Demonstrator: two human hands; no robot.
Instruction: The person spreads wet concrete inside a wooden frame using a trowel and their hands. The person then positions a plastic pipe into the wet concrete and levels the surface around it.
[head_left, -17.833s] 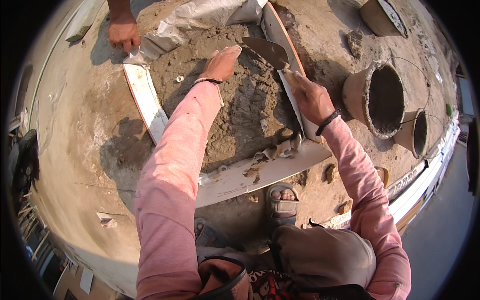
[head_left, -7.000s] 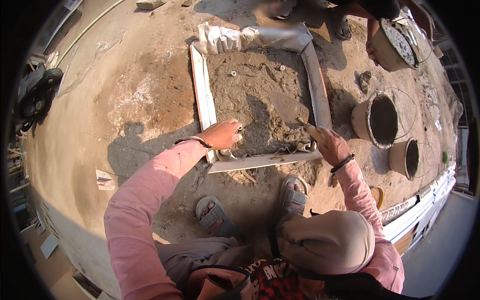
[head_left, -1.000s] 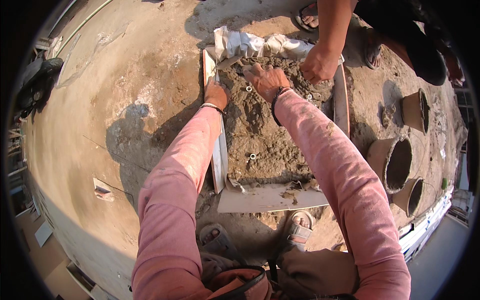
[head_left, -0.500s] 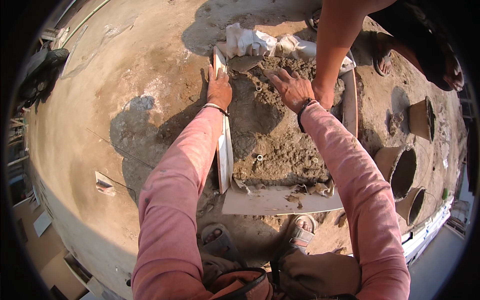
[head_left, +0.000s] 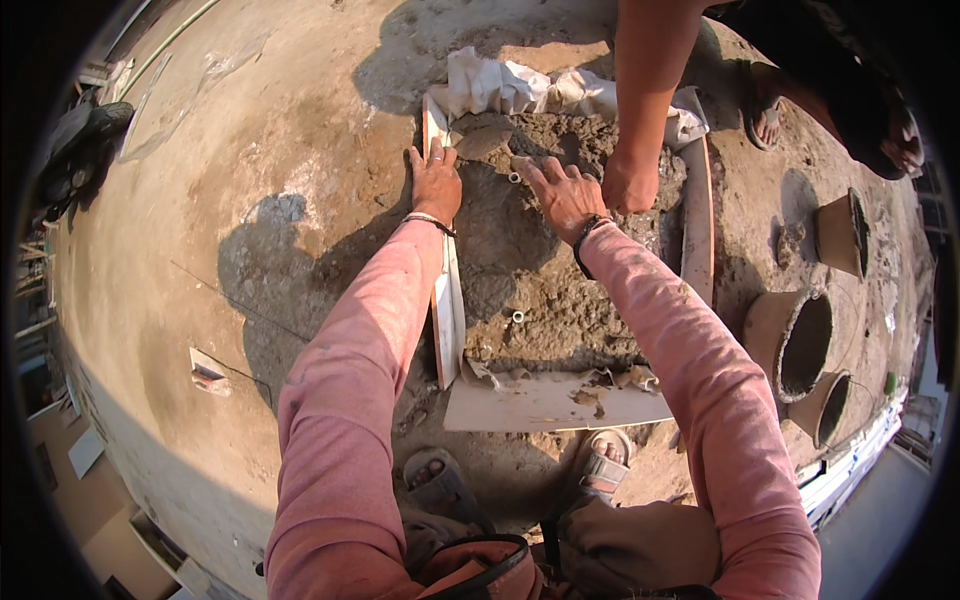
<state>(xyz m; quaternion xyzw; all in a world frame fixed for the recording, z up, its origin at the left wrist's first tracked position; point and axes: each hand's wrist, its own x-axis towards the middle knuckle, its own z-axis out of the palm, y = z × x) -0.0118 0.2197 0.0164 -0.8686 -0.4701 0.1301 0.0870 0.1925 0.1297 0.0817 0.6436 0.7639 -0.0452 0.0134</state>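
Wet grey-brown concrete (head_left: pixel 550 290) fills a low rectangular form on the ground. My left hand (head_left: pixel 436 187) lies on the top edge of the white left board (head_left: pixel 450 320), its fingers stretched forward. Over the upper middle of the concrete, my right hand (head_left: pixel 568 200) is closed on what looks like a trowel. Its flat grey blade (head_left: pixel 482 142) reaches left across the surface, and my fingers hide the handle. Two short white pipe ends (head_left: pixel 515 178) stick up from the mix. Beside my right hand, another person's closed hand (head_left: pixel 631 184) is down at the concrete.
Crumpled white sacking (head_left: pixel 530 90) lines the form's far side. A right board (head_left: pixel 699 220) and a pale near board (head_left: pixel 550 405) edge it. Several round pots (head_left: pixel 785 340) lie to the right. A small plastering float (head_left: pixel 208 372) rests on the ground at left. My sandalled feet stand close to the near board.
My right hand and the trowel have shifted slightly left and nearer. My left hand has slid a little nearer along the board. The other person's arm has moved left.
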